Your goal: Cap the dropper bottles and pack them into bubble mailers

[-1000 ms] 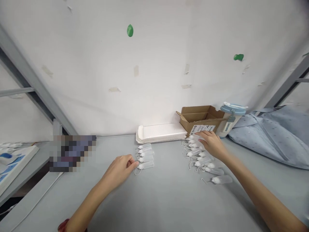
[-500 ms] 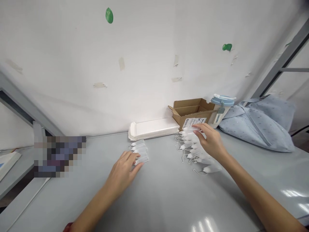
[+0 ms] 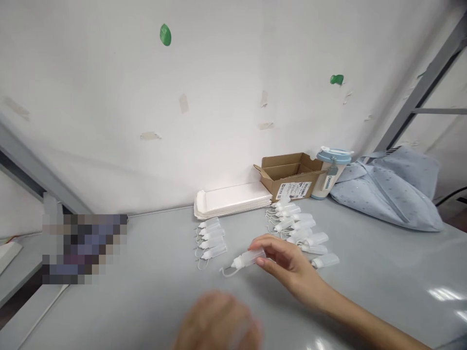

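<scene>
My right hand (image 3: 288,267) pinches the base of a small translucent dropper bottle (image 3: 250,258) between thumb and fingers. The bottle lies tilted just above the grey table, its tip and dangling tethered cap pointing left. My left hand (image 3: 219,321) is a motion blur at the bottom middle, so its fingers cannot be read. To the left, several like bottles (image 3: 214,251) lie side by side in a neat column, tips leftward. Behind my right hand a looser group of the same bottles (image 3: 304,223) is spread on the table.
A stack of white flat cartons (image 3: 233,197) lies against the wall. Beside it stand an open cardboard box (image 3: 292,177) and a cup with a blue lid (image 3: 332,170). A light blue cloth bag (image 3: 386,194) rests at the right. A pixelated item (image 3: 85,248) lies at the left.
My right hand has come left and toward me from the loose group, with a dropper bottle in it. My left hand has left the neat column, moving down and right into blur.
</scene>
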The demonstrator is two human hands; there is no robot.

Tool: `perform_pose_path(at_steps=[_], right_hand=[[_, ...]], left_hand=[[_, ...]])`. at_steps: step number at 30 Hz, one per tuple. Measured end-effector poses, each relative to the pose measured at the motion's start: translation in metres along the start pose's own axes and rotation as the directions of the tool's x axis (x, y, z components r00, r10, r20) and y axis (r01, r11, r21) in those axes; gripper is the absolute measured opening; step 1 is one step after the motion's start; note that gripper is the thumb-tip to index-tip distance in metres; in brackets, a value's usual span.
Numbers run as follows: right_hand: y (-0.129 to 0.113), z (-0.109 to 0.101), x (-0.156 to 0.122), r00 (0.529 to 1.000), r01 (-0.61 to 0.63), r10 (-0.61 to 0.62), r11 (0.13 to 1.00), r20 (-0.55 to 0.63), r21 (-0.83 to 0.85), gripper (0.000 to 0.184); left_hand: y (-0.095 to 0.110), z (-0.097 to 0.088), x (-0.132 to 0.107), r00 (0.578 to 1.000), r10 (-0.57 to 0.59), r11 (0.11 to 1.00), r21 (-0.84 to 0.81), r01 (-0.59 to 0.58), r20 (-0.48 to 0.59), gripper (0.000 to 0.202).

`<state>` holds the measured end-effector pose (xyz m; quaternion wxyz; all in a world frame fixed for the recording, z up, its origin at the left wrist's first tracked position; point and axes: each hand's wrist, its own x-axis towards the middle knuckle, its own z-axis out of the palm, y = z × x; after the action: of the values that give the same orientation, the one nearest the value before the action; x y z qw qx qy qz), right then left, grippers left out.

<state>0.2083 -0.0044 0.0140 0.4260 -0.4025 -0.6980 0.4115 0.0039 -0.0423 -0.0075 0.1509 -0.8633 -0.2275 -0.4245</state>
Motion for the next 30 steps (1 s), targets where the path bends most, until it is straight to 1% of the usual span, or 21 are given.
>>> perform_pose_path(at_steps=[1, 2, 3, 4, 5, 6, 7, 8, 9, 10, 12, 13, 17, 19, 22, 26, 30], right_hand=[[-0.001, -0.001, -0.001, 1.000, 0.006, -0.005, 1.000, -0.020, 0.018, 0.016], [-0.001, -0.003, -0.001, 0.999, 0.014, -0.013, 0.999, -0.039, 0.029, 0.016], [-0.002, -0.005, -0.001, 0.998, 0.027, -0.025, 0.999, -0.054, 0.034, 0.015], [-0.002, -0.006, -0.001, 0.997, 0.046, -0.044, 0.998, -0.067, 0.035, 0.014], [-0.002, -0.007, -0.001, 0.994, 0.072, -0.069, 0.997, -0.079, 0.032, 0.014], [-0.002, -0.008, -0.002, 0.991, 0.100, -0.097, 0.995, -0.088, 0.025, 0.015], [-0.003, -0.008, -0.002, 0.988, 0.127, -0.125, 0.992, -0.094, 0.013, 0.016], [-0.003, -0.008, -0.002, 0.984, 0.151, -0.151, 0.989, -0.095, -0.001, 0.016], [-0.003, -0.008, -0.002, 0.981, 0.171, -0.171, 0.985, -0.095, -0.016, 0.017], [-0.003, -0.008, -0.003, 0.978, 0.185, -0.187, 0.982, -0.093, -0.032, 0.018], [-0.004, -0.007, -0.003, 0.975, 0.195, -0.201, 0.979, -0.096, -0.066, 0.018], [-0.004, -0.006, -0.003, 0.974, 0.195, -0.203, 0.977, -0.100, -0.080, 0.018], [-0.003, -0.005, -0.003, 0.973, 0.192, -0.203, 0.977, -0.113, -0.097, 0.018], [-0.002, -0.005, -0.003, 0.973, 0.191, -0.201, 0.977, -0.111, -0.098, 0.017], [-0.001, -0.005, -0.003, 0.977, 0.177, -0.189, 0.978, -0.104, -0.108, 0.016], [-0.001, -0.006, -0.003, 0.978, 0.176, -0.188, 0.976, -0.091, -0.131, 0.015], [-0.002, -0.006, -0.004, 0.983, 0.162, -0.178, 0.958, -0.049, -0.235, 0.017]], left_hand=[[-0.007, -0.004, 0.005, 0.989, -0.148, 0.989, 0.002, 0.148, -0.016, 0.037], [-0.013, -0.007, 0.012, 0.944, -0.330, 0.943, -0.041, 0.330, 0.005, 0.038], [-0.019, -0.010, 0.018, 0.851, -0.518, 0.845, -0.106, 0.525, 0.085, 0.036], [-0.024, -0.012, 0.024, 0.713, -0.670, 0.694, -0.166, 0.701, 0.206, 0.032], [-0.029, -0.013, 0.029, 0.568, -0.745, 0.528, -0.211, 0.823, 0.350, 0.031], [-0.033, -0.014, 0.032, 0.448, -0.753, 0.379, -0.240, 0.894, 0.481, 0.033], [-0.036, -0.015, 0.035, 0.369, -0.724, 0.265, -0.259, 0.929, 0.583, 0.037], [-0.038, -0.015, 0.036, 0.332, -0.684, 0.193, -0.278, 0.941, 0.649, 0.039], [-0.040, -0.016, 0.037, 0.323, -0.654, 0.153, -0.298, 0.942, 0.684, 0.039], [-0.041, -0.016, 0.037, 0.326, -0.642, 0.137, -0.314, 0.939, 0.694, 0.038], [-0.042, -0.017, 0.037, 0.339, -0.645, 0.143, -0.328, 0.934, 0.685, 0.035], [-0.042, -0.018, 0.037, 0.353, -0.647, 0.158, -0.335, 0.929, 0.676, 0.034], [-0.039, -0.020, 0.039, 0.437, -0.617, 0.244, -0.369, 0.897, 0.654, 0.030], [-0.038, -0.021, 0.039, 0.461, -0.604, 0.274, -0.374, 0.886, 0.650, 0.029], [-0.037, -0.020, 0.040, 0.473, -0.598, 0.288, -0.378, 0.880, 0.647, 0.028], [-0.036, -0.019, 0.039, 0.474, -0.609, 0.279, -0.387, 0.879, 0.636, 0.029], [-0.036, -0.020, 0.038, 0.467, -0.611, 0.279, -0.378, 0.882, 0.639, 0.030]])
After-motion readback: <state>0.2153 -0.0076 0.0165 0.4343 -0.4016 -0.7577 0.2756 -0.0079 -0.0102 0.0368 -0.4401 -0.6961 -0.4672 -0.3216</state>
